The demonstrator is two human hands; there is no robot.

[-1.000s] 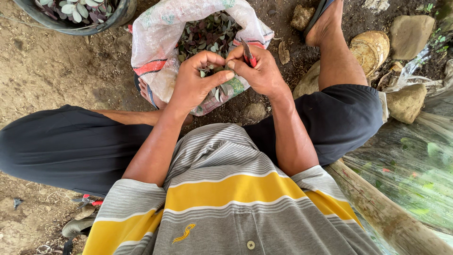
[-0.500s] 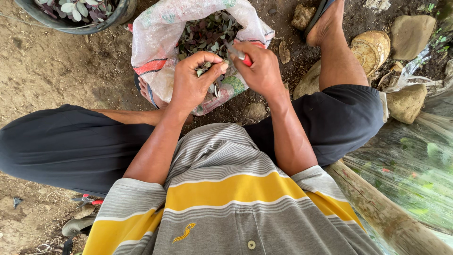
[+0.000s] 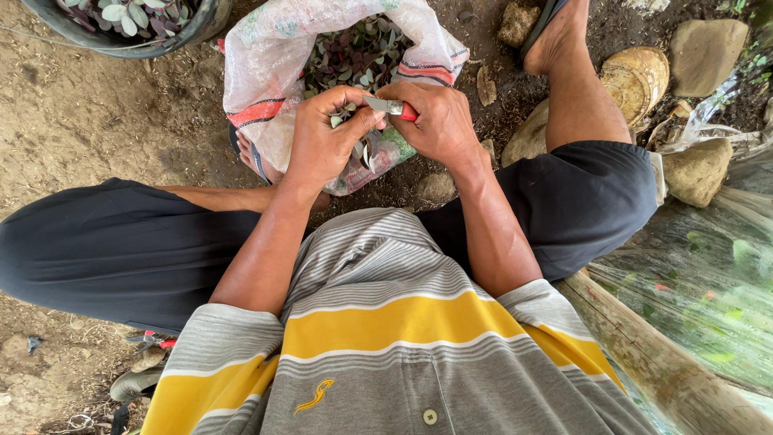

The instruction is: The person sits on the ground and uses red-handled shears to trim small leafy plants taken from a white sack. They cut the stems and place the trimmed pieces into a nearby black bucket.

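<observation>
Left hand: the left hand (image 3: 326, 141) is curled narrow over the mouth of the sack, thumb and fingertips pinched on a small green leaf cutting (image 3: 336, 121) (too small to tell more).
Right hand: the right hand (image 3: 439, 121) is closed around a small red-handled cutter with a short grey metal blade (image 3: 388, 105), its blade pointing toward the left thumb and touching or nearly touching it.
Cutter: held between the two hands, just above the sack's opening; only a bit of the red handle shows beyond the fingers.
Sack: a white woven plastic sack with red and green stripes (image 3: 266, 72) lies open on the ground in front of the knees, filled with small grey-green and purplish leaves (image 3: 358, 52).
Tub: a dark round tub holding similar leaves (image 3: 193, 24) stands at the upper left edge, near the sack.
Ground: bare brown soil (image 3: 88, 113), with pale stones (image 3: 704, 48) to the right, beside the person's bare lower leg and sandalled foot (image 3: 564, 32).
Clothing: a grey and yellow striped polo shirt (image 3: 386, 338) and dark shorts (image 3: 113, 250).
</observation>
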